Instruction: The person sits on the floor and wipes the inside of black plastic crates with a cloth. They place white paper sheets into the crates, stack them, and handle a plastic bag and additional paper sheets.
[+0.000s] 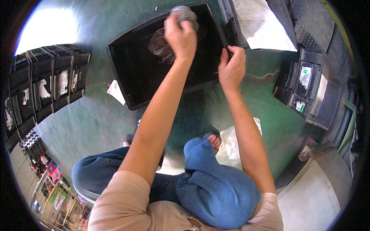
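Observation:
A black plastic crate [133, 82] with perforated ends sits on the floor in front of me, its inside facing up. Over its far side, my left hand [181, 40] is closed on a grey wad [184, 14], smeared by motion, so its exact kind does not show. Just beneath that hand, a brownish, streaked crumpled piece [160, 44] lies in the crate, partly covered by the hand. At the crate's near right corner, my right hand [232, 68] grips the rim, thumb toward the inside and fingers on the outer side.
Stacked black crates with torn white labels [44, 88] stand at left. More black crates [310, 88] are at right, and one with a white sheet [262, 25] stands at far right. A paper slip [115, 91] touches the crate's left side. A pale sheet [231, 144] lies near my foot.

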{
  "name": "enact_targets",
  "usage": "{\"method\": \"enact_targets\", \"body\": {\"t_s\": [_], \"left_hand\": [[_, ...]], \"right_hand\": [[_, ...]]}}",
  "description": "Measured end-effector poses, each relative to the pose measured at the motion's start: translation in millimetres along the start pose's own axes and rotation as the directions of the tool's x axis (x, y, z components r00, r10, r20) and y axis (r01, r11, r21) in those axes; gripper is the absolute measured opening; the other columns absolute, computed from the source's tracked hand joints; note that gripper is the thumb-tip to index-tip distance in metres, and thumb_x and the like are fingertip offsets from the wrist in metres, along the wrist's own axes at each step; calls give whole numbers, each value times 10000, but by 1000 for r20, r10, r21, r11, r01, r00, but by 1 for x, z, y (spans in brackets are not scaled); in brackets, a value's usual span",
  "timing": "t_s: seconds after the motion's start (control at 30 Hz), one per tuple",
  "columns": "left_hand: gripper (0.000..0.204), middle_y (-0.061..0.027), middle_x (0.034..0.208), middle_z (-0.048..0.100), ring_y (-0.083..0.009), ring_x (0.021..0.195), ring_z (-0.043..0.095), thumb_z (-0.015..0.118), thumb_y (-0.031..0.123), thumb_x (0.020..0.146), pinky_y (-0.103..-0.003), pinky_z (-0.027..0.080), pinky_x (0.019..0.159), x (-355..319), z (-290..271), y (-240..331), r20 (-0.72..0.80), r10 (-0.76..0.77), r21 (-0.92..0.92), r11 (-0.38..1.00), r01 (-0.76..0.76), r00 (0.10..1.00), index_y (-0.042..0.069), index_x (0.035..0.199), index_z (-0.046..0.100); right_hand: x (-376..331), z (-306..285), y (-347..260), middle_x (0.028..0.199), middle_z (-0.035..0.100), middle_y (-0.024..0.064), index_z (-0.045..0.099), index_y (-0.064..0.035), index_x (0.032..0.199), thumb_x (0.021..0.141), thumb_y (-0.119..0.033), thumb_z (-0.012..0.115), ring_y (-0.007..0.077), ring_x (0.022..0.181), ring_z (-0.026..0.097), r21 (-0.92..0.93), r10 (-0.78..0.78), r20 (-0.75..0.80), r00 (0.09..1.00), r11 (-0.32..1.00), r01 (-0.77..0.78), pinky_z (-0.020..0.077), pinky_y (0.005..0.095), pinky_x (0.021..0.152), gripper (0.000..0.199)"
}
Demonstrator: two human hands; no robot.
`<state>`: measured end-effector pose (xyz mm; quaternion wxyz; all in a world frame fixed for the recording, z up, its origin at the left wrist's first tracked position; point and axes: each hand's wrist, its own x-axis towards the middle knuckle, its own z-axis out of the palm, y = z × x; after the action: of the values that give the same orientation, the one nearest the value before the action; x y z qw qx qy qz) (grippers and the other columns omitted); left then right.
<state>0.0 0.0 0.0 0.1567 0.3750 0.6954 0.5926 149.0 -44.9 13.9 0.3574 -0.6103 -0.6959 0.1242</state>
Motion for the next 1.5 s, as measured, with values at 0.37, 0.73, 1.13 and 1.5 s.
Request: {"method": "enact_targets", "body": {"t_s": [0.37,0.73,1.13,1.5], "left_hand": [[175,-152,1171,508,-305,1005,551,530,134,772,-387,505,797,-40,10,-42,779,-68,507,653,-562,623,36,781,675],[190,-48,1205,521,-211,992,577,539,196,815,-355,513,721,-17,-20,-35,902,-25,407,377,-832,431,112,898,689],[274,-223,1129,572,-352,975,587,527,112,695,-404,479,839,-60,-6,-23,947,-311,315,849,-425,79,-35,907,621],[350,-225,1067,566,-337,1077,518,502,99,719,-377,401,927,-55,-20,1,993,-13,21,998,-63,117,-51,1021,596]], "right_hand": [[0,5,-2,901,540,119,498,-40,923,845,-190,574,314,880,536,-60,-10,-32,999,998,8,448,416,737,185],[3,1,10,883,570,115,527,-45,923,849,-217,600,294,838,567,38,-22,32,999,999,21,458,390,712,201],[5,0,22,901,577,147,527,-12,935,864,-260,602,291,845,571,136,-34,109,993,991,19,437,366,762,268],[6,0,20,894,538,149,532,-16,918,941,-220,441,291,875,533,116,-42,54,998,993,36,410,376,797,225]]}}
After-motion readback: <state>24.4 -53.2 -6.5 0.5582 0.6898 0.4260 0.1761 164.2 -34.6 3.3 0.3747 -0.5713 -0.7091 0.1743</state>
